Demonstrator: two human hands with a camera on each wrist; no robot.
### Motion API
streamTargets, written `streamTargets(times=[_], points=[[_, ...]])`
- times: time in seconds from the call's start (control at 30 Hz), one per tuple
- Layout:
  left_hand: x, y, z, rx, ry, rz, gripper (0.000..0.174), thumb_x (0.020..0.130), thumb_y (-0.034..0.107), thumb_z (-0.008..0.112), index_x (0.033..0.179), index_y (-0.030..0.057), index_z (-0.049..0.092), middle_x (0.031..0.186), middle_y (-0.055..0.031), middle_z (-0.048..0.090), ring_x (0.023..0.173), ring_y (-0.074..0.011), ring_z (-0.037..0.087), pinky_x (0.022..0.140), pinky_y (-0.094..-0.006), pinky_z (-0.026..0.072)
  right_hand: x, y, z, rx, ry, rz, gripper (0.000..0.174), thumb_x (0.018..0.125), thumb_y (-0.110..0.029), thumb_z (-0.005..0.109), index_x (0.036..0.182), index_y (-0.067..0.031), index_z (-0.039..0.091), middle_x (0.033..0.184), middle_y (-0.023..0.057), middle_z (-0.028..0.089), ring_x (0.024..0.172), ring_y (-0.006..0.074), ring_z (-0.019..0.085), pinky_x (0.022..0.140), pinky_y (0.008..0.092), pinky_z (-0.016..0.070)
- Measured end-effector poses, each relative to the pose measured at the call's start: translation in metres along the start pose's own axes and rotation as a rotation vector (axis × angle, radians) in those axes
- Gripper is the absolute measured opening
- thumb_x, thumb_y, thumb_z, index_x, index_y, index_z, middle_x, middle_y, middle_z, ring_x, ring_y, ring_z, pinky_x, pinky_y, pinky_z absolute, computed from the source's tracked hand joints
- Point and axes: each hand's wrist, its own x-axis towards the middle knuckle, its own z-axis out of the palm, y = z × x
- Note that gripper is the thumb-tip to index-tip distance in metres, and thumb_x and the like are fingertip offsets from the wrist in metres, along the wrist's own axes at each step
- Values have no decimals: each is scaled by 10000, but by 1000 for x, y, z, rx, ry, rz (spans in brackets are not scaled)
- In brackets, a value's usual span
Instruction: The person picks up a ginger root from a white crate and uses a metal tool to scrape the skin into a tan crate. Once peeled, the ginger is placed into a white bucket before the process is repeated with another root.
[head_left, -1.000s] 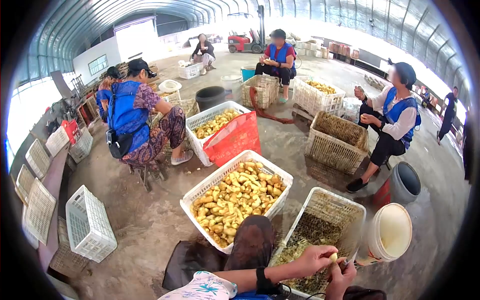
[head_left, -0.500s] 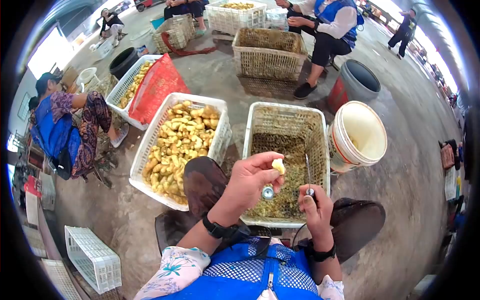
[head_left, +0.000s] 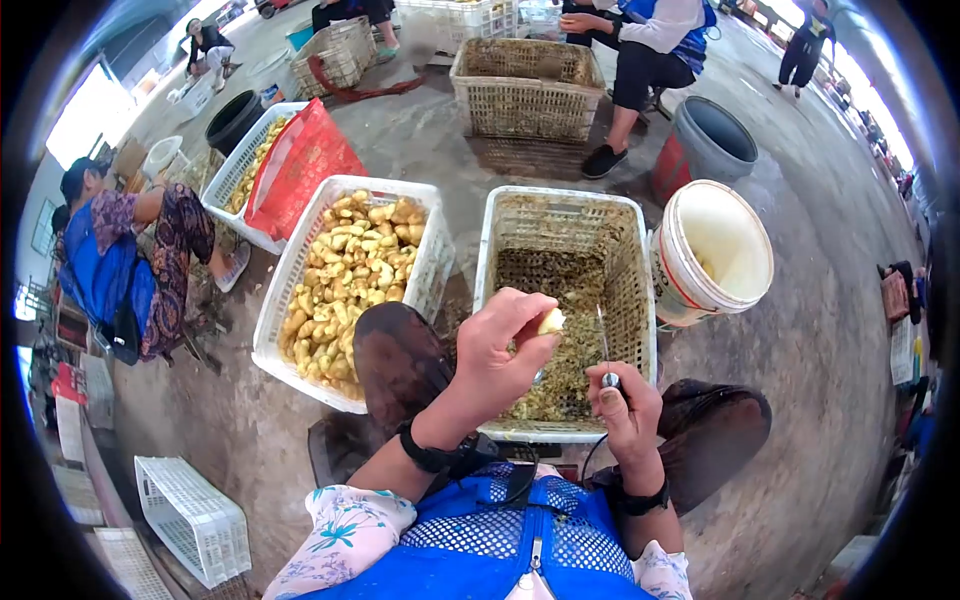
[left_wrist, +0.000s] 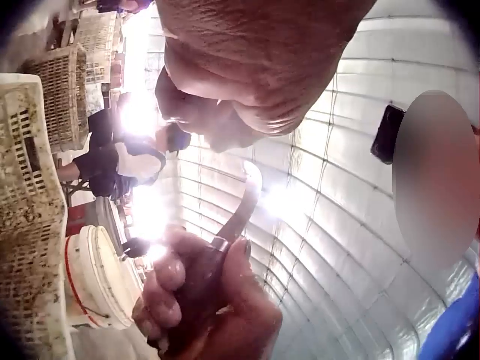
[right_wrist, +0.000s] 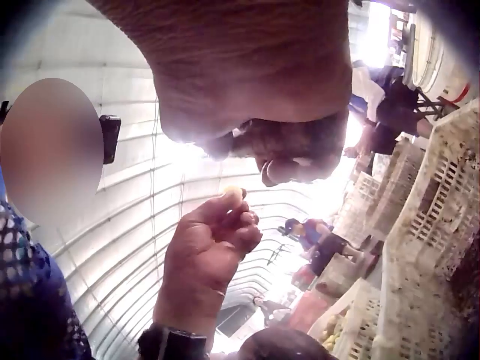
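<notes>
Between thumb and fingers, my left hand [head_left: 500, 345] pinches a small pale, peeled piece of ginger [head_left: 551, 321] above the crate of peelings [head_left: 640, 300]. My right hand [head_left: 628, 415] grips a knife [head_left: 603, 340] by its handle, blade pointing up and away from me. In the left wrist view the knife's blade [left_wrist: 244, 202] curves toward its tip. The two hands are apart, and the blade does not touch the ginger. To the left stands a white crate [head_left: 268, 335] heaped with ginger roots [head_left: 350, 280].
A white bucket [head_left: 755, 285] stands just right of the peelings crate, with a grey bin [head_left: 735, 165] behind it. A red bag [head_left: 305, 170] leans at another ginger crate. Several people sit around, one in a blue vest [head_left: 110, 265] at left. My knees flank the peelings crate.
The head view has tilted down and swung right. My hands, together at the ginger a second ago, have separated. Since half a second ago, the left hand has turned slightly, still holding the ginger.
</notes>
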Motion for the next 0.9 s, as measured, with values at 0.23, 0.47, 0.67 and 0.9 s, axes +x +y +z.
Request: streamTargets(times=[0.23, 0.47, 0.67, 0.9], points=[[71, 3, 71, -226, -225, -345, 332, 883, 23, 699, 1201, -69, 681, 841, -51, 693, 681, -75, 620, 612, -235, 501, -13, -17, -40, 162, 180, 33, 401, 1063, -367, 581, 1144, 21, 646, 810, 27, 614, 672, 79, 546, 605, 231, 438], [170, -12, 182, -598, -304, -308, 511, 917, 78, 670, 1380, -97, 544, 907, -76, 697, 773, -121, 656, 666, -256, 530, -25, -14, -55, 221, 305, 132, 476, 1043, -443, 595, 1120, 23, 652, 822, 33, 617, 665, 81, 559, 591, 206, 420], [150, -13, 56, -344, -238, -317, 317, 896, 107, 678, 1160, -68, 673, 880, -75, 715, 735, -125, 681, 660, -262, 546, -12, 18, -48, 381, 241, 310, 277, 1094, -223, 519, 1192, 8, 634, 849, 6, 623, 656, 48, 545, 552, 206, 440], [127, 9, -142, -287, 251, -268, 304, 871, 84, 653, 1133, -70, 657, 842, -90, 705, 663, -138, 650, 614, -257, 510, 46, 50, -22, 144, 160, 248, 271, 1038, -101, 555, 1279, 18, 584, 826, 27, 613, 626, 68, 549, 538, 238, 447]])
